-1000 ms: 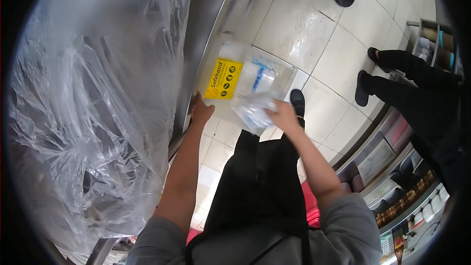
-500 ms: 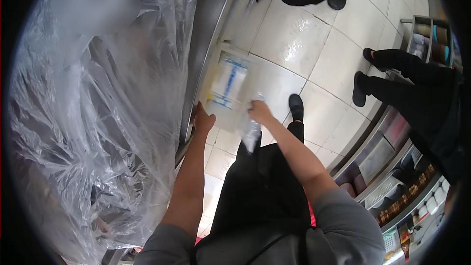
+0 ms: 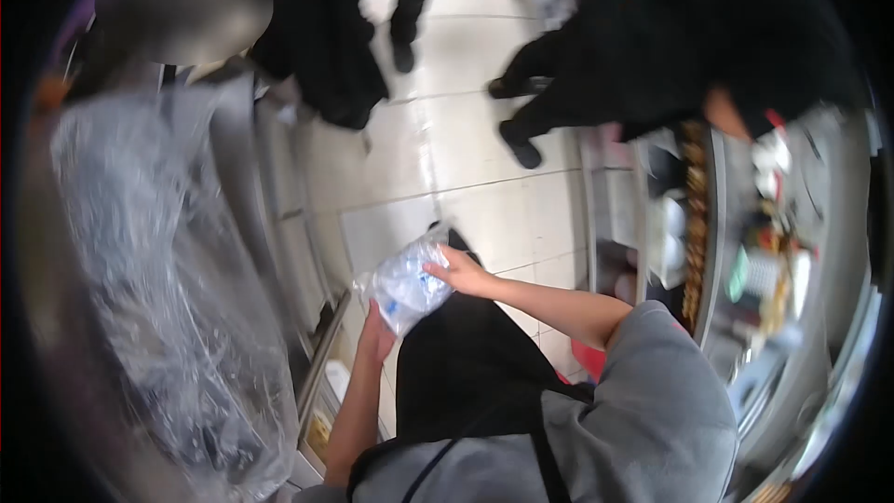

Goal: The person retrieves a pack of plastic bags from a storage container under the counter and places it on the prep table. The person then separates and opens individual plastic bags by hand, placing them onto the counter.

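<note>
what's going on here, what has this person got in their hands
A person in grey sleeves is holding a clear plastic packet with blue markings in front of their body. The left hand has it at the lower left edge and the right hand at the upper right. Crinkled plastic sheeting lies off to the left. Other people in dark clothes stand farther along the tiled floor. Blur hides what the packet contains.

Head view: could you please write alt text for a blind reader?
The wearer's left hand and right hand hold a blue-marked clear plastic packet. Clear sheeting is at left; people in black stand on pale tiles.
</note>
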### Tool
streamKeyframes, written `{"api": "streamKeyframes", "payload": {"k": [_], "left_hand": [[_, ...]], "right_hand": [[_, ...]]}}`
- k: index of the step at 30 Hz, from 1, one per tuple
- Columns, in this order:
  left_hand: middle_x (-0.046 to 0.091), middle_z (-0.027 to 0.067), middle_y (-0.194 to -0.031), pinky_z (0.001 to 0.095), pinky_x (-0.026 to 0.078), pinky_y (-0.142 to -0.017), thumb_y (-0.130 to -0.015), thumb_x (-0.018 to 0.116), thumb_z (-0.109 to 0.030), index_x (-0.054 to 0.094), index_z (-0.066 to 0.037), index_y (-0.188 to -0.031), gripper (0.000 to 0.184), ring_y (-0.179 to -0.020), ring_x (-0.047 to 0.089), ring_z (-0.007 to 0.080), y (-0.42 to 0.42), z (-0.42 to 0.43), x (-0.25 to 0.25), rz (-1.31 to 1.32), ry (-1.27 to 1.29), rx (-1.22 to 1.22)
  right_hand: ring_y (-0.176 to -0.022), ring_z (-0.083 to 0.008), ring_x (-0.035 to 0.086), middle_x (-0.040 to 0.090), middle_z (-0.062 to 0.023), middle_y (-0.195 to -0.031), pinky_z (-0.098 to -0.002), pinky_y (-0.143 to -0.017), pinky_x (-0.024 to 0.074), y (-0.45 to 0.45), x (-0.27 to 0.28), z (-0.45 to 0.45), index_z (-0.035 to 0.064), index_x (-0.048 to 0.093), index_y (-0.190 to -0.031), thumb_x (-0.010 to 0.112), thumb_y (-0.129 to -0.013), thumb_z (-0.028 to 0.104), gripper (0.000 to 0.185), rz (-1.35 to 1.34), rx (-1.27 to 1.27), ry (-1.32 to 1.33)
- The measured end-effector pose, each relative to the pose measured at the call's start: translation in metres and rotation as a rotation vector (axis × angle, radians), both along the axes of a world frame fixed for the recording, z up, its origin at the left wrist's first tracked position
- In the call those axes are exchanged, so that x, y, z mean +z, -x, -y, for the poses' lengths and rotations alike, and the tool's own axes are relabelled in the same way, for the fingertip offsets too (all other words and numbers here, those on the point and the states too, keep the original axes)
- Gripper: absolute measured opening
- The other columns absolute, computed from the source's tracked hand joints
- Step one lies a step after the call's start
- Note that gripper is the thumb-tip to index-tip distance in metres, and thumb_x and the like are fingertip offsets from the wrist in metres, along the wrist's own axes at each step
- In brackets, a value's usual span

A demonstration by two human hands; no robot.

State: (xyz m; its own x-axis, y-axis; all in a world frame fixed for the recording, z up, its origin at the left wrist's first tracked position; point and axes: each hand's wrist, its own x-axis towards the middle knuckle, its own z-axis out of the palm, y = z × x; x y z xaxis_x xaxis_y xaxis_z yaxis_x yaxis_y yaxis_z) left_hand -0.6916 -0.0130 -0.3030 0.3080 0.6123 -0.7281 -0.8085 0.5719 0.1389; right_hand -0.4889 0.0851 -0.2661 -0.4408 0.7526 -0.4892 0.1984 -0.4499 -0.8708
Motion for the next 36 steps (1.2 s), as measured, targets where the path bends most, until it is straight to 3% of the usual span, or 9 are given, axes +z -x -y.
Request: {"api": "streamKeyframes", "payload": {"k": [7, 10, 14, 20, 24, 29, 31, 34, 36], "left_hand": [[0.048, 0.0116, -0.112, 0.0342, 0.037, -0.09, -0.066, 0.067, -0.005, 0.037, 0.001, -0.118, 0.061, -0.104, 0.047, 0.0227, -0.073, -0.07, 0.164, -0.212, -0.47, -0.552], [0.049, 0.0117, -0.112, 0.0357, 0.039, -0.089, -0.066, 0.067, -0.005, 0.036, 0.002, -0.118, 0.061, -0.103, 0.048, 0.0241, -0.105, -0.086, 0.201, -0.262, -0.611, -0.68], [0.051, 0.0122, -0.109, 0.0376, 0.04, -0.088, -0.068, 0.063, -0.002, 0.04, 0.001, -0.116, 0.052, -0.101, 0.05, 0.0248, -0.172, -0.089, 0.239, -0.205, -0.726, -0.761], [0.047, 0.0111, -0.114, 0.0411, 0.038, -0.091, -0.072, 0.061, -0.004, 0.035, -0.002, -0.12, 0.054, -0.104, 0.048, 0.026, -0.295, -0.063, 0.247, 0.131, -0.671, -0.855], [0.046, 0.0127, -0.116, 0.0419, 0.037, -0.092, -0.076, 0.057, -0.006, 0.034, -0.002, -0.121, 0.051, -0.106, 0.047, 0.0262, -0.393, -0.046, 0.247, 0.261, -0.548, -0.981], [0.045, 0.0154, -0.118, 0.0433, 0.033, -0.095, -0.079, 0.054, -0.013, 0.033, 0.002, -0.121, 0.049, -0.108, 0.045, 0.0283, -0.5, -0.033, 0.266, 0.224, -0.615, -1.083], [0.045, 0.0148, -0.118, 0.0445, 0.033, -0.095, -0.075, 0.059, -0.015, 0.035, 0.001, -0.121, 0.054, -0.108, 0.045, 0.0281, -0.534, -0.031, 0.275, 0.275, -0.631, -1.102], [0.046, 0.0122, -0.117, 0.0434, 0.034, -0.094, -0.075, 0.06, -0.01, 0.033, -0.001, -0.122, 0.055, -0.107, 0.045, 0.0271, -0.569, -0.023, 0.295, 0.414, -0.581, -1.111], [0.044, 0.0124, -0.119, 0.0444, 0.031, -0.096, -0.073, 0.063, -0.017, 0.032, -0.002, -0.123, 0.061, -0.11, 0.043, 0.028, -0.588, -0.019, 0.3, 0.421, -0.611, -1.142]], "right_hand": [[-0.115, -0.0213, 0.033, 0.037, -0.0157, -0.123, -0.0307, -0.096, 0.0266, -0.087, 0.173, 0.074, -0.0007, 0.025, -0.127, 0.058, -0.079, 0.026, 0.064, -0.087, -0.354, -0.407], [-0.111, -0.0199, 0.036, 0.039, -0.013, -0.12, -0.0308, -0.094, 0.028, -0.103, 0.206, 0.098, 0.0012, 0.022, -0.128, 0.061, -0.077, 0.025, 0.069, 0.086, -0.394, -0.424], [-0.102, -0.0189, 0.045, 0.047, -0.0144, -0.112, -0.0309, -0.089, 0.034, -0.141, 0.264, 0.125, -0.0005, 0.026, -0.126, 0.062, -0.076, 0.026, 0.067, 0.188, -0.44, -0.395], [-0.091, -0.0176, 0.052, 0.056, -0.0086, -0.098, -0.0301, -0.081, 0.0395, -0.265, 0.356, 0.213, 0.0018, 0.056, -0.102, 0.062, -0.076, 0.016, 0.031, 0.478, -0.772, -0.944], [-0.082, -0.0147, 0.055, 0.06, -0.0077, -0.084, -0.0254, -0.074, 0.0406, -0.402, 0.337, 0.265, 0.001, 0.061, -0.088, 0.06, -0.075, 0.013, 0.017, 0.355, -1.275, -0.722], [-0.087, -0.0233, 0.056, 0.06, -0.0115, -0.094, -0.0305, -0.075, 0.0434, -0.587, 0.22, 0.266, 0.0016, 0.061, -0.088, 0.058, -0.071, 0.007, 0.018, 0.977, -1.292, -0.571], [-0.094, -0.0284, 0.053, 0.056, -0.0136, -0.105, -0.0348, -0.077, 0.0442, -0.63, 0.193, 0.256, 0.0047, 0.06, -0.091, 0.055, -0.072, 0.007, 0.02, 1.475, -1.204, -0.663], [-0.093, -0.0294, 0.053, 0.055, -0.014, -0.105, -0.0366, -0.078, 0.0444, -0.663, 0.163, 0.253, 0.0082, 0.06, -0.094, 0.051, -0.074, 0.011, 0.022, 1.703, -0.896, -0.396], [-0.086, -0.0297, 0.054, 0.057, -0.0126, -0.097, -0.0378, -0.075, 0.0453, -0.655, 0.153, 0.264, 0.0101, 0.061, -0.09, 0.049, -0.075, 0.013, 0.019, 1.61, -0.948, -0.292]]}}
